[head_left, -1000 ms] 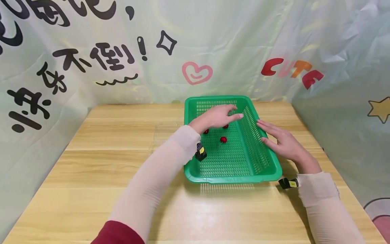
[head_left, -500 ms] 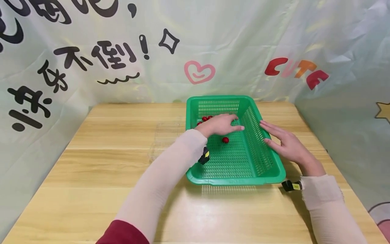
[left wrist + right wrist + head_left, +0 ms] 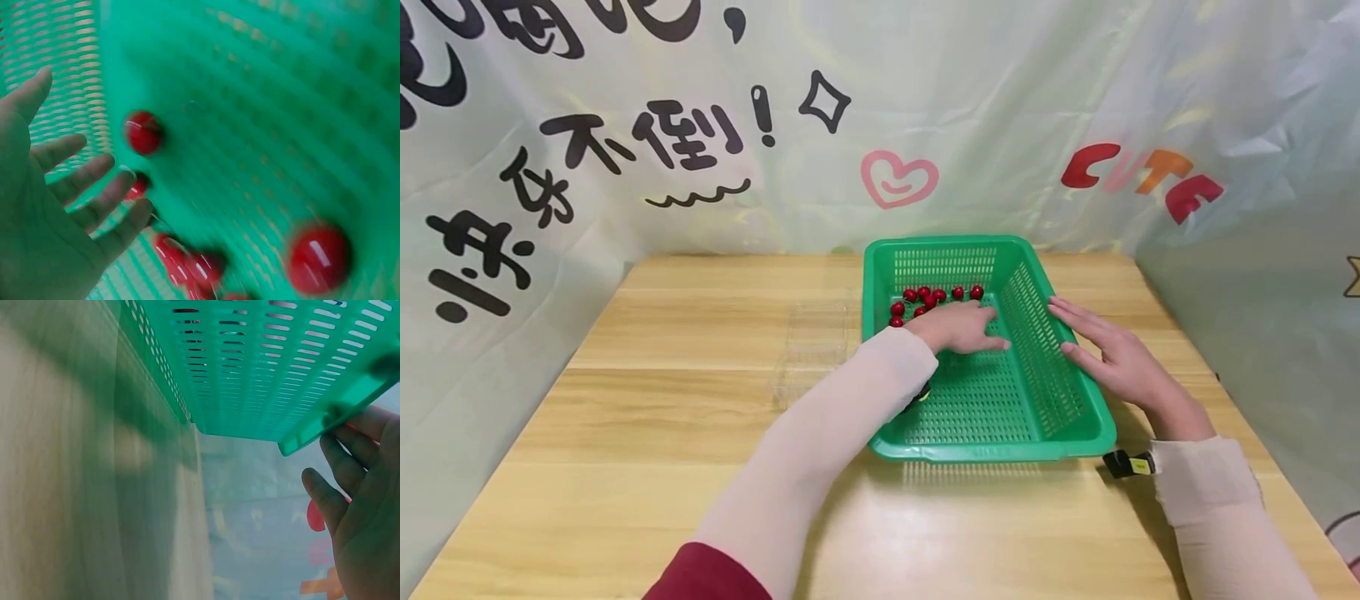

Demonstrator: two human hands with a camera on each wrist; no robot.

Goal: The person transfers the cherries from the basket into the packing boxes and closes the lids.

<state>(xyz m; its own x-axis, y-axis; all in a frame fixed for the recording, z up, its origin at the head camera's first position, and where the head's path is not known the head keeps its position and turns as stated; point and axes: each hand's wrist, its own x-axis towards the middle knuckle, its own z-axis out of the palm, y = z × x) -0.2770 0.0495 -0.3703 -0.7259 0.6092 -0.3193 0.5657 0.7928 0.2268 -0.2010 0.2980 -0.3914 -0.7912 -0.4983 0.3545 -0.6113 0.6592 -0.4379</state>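
A green plastic basket (image 3: pixel 985 451) with slotted walls stands on the table. Several shiny red cherries (image 3: pixel 929 302) lie in it, mostly towards its far left corner. My left hand (image 3: pixel 964 327) reaches inside, fingers spread and holding nothing visible. Close up in the left wrist view, a cherry (image 3: pixel 144 132) lies just past the fingertips, and another (image 3: pixel 320 257) sits apart on the basket floor. My right hand (image 3: pixel 1116 358) is at the basket's right rim, its nearly straight fingers touching the edge. The right wrist view shows that hand (image 3: pixel 369 481) from below, with the thumb off the rim.
Left of the basket lies a clear plastic box (image 3: pixel 814 342), partly behind the left sleeve (image 3: pixel 842 433). The wooden table (image 3: pixel 647 433) is bounded at the back and right by a printed curtain (image 3: pixel 992 142).
My left hand has moved down and nearer inside the basket, so more cherries show beyond it. The right hand keeps its place on the rim. The head view has shifted slightly.
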